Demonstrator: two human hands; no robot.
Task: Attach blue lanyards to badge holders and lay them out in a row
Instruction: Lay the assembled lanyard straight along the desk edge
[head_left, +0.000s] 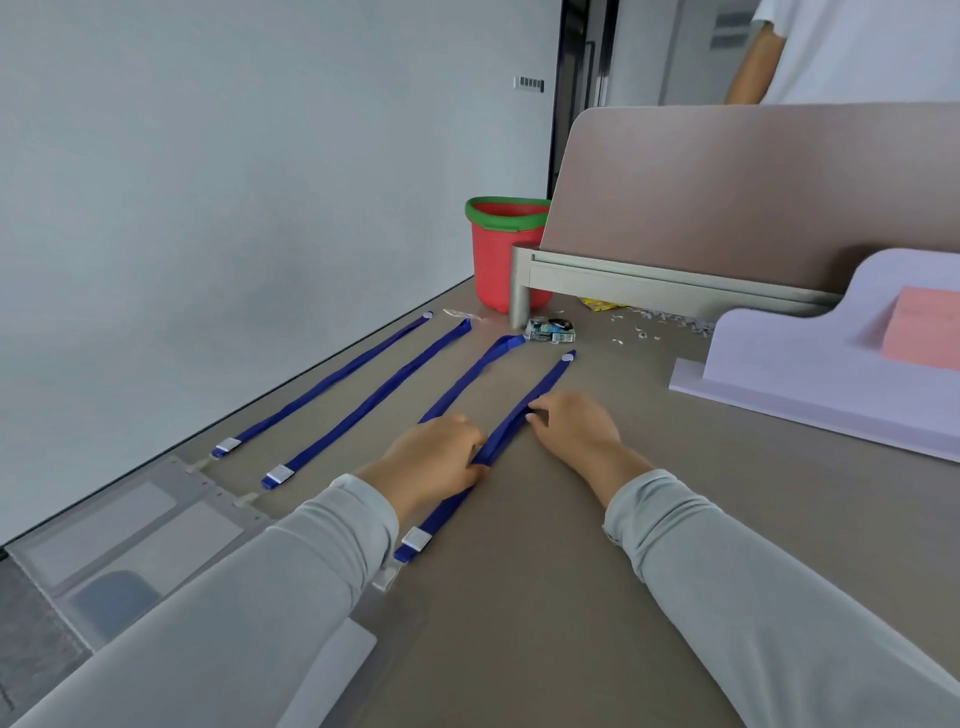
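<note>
The left hand (436, 462) pinched the fourth lanyard (540, 387) between thumb and fingers, near the strap's middle. The right hand (574, 426) lay palm down just beyond it, fingertips pressed on the same flat woven strap. Both arms wore pale grey, soft knit sleeves (769, 587).

That strap ran straight away from the person, with a white band (415, 539) near its close end and a small white clip (385, 578) past that, lying on the smooth, matt taupe counter (597, 597). Three more blue lanyards (322, 387) lay to the left, roughly parallel, well apart from each other, each a doubled ribbon. At the near ends of the leftmost two sat clear, rectangular plastic badge holders (135, 525), overlapping at the counter's edge.

Farther off stood a red round bucket (501, 254) with a green rim, a crumpled wrapper (550, 330), paper scraps (649, 319), a mauve divider panel (753, 197) on a metal foot, and stepped white foam (810, 364) carrying a pink sheet (922, 325).
</note>
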